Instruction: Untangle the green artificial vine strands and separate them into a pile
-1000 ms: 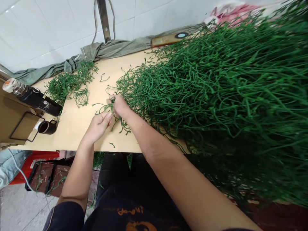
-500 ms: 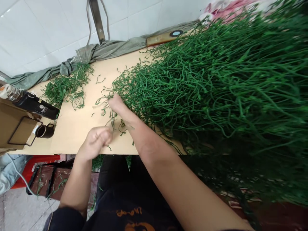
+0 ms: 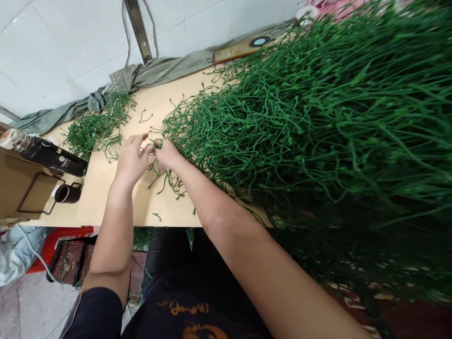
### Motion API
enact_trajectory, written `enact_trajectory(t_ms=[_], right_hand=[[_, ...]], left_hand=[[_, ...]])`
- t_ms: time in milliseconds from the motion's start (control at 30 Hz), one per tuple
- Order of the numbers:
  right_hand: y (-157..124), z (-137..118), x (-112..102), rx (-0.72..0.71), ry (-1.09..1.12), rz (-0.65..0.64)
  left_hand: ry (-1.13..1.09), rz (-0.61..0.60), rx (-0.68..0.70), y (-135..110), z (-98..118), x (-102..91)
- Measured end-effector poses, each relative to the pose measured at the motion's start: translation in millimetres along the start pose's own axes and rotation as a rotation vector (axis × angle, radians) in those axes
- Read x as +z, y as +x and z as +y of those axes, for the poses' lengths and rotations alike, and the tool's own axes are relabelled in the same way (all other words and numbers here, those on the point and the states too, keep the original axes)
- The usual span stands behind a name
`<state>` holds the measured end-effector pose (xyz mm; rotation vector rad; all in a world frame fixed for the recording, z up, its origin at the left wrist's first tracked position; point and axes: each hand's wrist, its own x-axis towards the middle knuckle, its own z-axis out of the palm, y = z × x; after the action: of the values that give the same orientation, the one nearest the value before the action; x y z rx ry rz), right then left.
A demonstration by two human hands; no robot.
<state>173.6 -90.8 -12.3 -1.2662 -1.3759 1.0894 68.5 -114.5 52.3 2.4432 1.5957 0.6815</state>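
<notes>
My right hand (image 3: 167, 153) is closed around the tips of a few garlic scapes, thin green stems with small buds, at the left edge of the big heap. Just left of it, my left hand (image 3: 133, 153) has its thumb and fingers apart, close to the stem ends at the right hand. The heap of garlic scapes (image 3: 261, 113) spreads over the right side, curled bud ends pointing left. Loose pieces (image 3: 169, 181) lie on the board (image 3: 106, 197) below my hands. Beyond my left hand lies a smaller pile of short curly ends (image 3: 93, 129).
At the left are a black flask (image 3: 56, 155), a dark mug (image 3: 68, 193) and a cardboard box (image 3: 21, 183). A grey cloth (image 3: 169, 70) runs along the tiled wall, beside a yellowish object with a round disc (image 3: 233, 52). A red container (image 3: 52, 242) stands below the table.
My left hand has gone from a closed fist near the table's front edge up to my right hand, and its fingers have spread. My right hand has hardly moved.
</notes>
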Motion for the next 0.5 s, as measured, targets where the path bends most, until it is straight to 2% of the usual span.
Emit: enact_trajectory(t_ms=[100, 200, 367, 500], right_hand=[[0.6, -2.6, -1.2, 0.044, 0.005, 0.001], [2.7, -2.9, 0.2, 0.067, 0.009, 0.009], [5.8, 1.4, 2.3, 0.077, -0.013, 0.007], [0.0, -1.5, 3.1, 0.032, -0.067, -0.008]], left_hand=[[0.016, -0.100, -0.102, -8.8, -25.6, -10.0], [-0.017, -0.128, -0.145, -16.9, -31.7, -15.8], [-0.371, -0.374, -0.082, -30.1, -8.7, -21.0], [-0.512, -0.423, -0.039, -44.9, 5.0, -24.8]])
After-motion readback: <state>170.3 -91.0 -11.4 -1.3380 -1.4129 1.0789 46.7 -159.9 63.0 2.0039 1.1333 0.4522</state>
